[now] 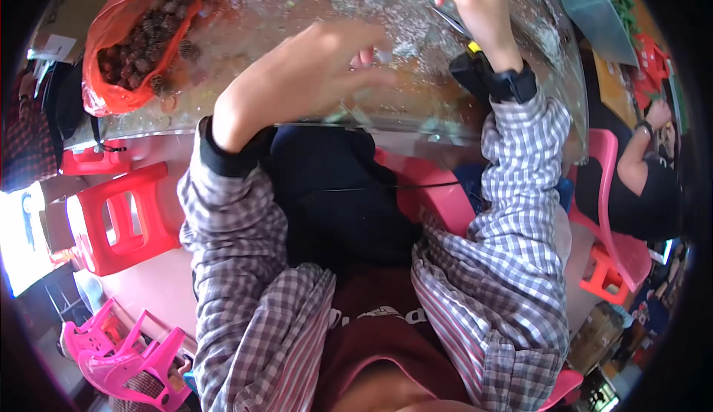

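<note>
My left hand [308, 67] is over the near part of the table, blurred by motion. Its thumb and fingers stand apart, and I see nothing held between them. Further off to the right, my right hand [475, 4] is raised at the top edge of the view with its fingers curled together. Whatever they may hold is cut off or too small to make out. By that wrist lies a slim metal tool with a yellow part [473, 46], its kind unclear. White flakes [408, 22] litter the table between and beyond my hands.
A red plastic bag [122, 100] of pine cones [141, 52] lies open at the table's left, a few cones beside it. Red stools [122, 219] and pink chairs [130, 360] stand around. At right, a person's arm [635, 159] shows near a grey bin [594, 11] and greenery.
</note>
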The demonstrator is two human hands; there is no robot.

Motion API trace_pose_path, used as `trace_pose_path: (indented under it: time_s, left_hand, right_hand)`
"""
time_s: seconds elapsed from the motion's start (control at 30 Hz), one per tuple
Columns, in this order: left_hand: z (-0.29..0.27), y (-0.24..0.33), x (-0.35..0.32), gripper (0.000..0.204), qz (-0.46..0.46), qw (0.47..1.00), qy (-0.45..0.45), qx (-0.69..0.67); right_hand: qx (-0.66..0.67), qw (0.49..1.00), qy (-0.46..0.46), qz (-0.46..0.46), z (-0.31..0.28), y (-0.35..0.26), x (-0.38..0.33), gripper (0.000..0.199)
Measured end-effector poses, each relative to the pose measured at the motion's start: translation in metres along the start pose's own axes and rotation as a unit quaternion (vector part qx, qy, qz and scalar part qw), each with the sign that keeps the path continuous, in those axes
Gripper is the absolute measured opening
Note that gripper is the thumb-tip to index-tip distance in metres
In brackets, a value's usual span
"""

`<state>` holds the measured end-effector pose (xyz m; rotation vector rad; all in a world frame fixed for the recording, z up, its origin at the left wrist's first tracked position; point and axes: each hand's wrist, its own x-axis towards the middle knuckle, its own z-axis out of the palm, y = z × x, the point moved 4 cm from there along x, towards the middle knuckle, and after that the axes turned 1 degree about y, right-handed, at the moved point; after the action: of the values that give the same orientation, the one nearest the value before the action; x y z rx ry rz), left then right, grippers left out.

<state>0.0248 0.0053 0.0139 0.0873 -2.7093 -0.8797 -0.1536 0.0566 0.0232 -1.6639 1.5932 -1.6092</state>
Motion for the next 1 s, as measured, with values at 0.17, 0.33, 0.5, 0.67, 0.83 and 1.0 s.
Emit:
trace_pose_path:
  time_s: [0.17, 0.33, 0.5, 0.67, 0.83, 1.0]
  left_hand:
    - [-0.035, -0.036, -0.043, 0.027, -0.137, 0.988, 0.072, -0.010]
    - [-0.086, -0.105, -0.119, 0.025, -0.210, 0.954, 0.103, 0.189]
    - [-0.142, -0.140, -0.175, 0.025, -0.150, 0.917, 0.133, 0.346]
    - [-0.159, -0.108, -0.175, 0.026, -0.118, 0.899, 0.148, 0.396]
    - [-0.125, -0.088, -0.129, 0.025, -0.073, 0.820, -0.029, 0.567]
    - [-0.108, -0.112, -0.112, 0.029, -0.131, 0.942, 0.093, 0.294]
  right_hand:
    - [-0.002, 0.995, 0.090, 0.033, -0.013, 0.006, 0.005, 0.009]
    - [0.008, 0.994, 0.094, 0.051, -0.013, 0.009, -0.001, 0.010]
    - [0.561, 0.798, -0.070, -0.210, 0.016, 0.028, 0.013, 0.008]
    - [-0.006, 0.997, 0.077, 0.028, -0.005, 0.013, 0.003, 0.007]
    - [-0.039, 0.996, 0.065, 0.034, -0.003, 0.013, 0.002, 0.007]
    - [-0.041, 0.997, 0.067, 0.017, -0.002, 0.016, 0.006, 0.008]
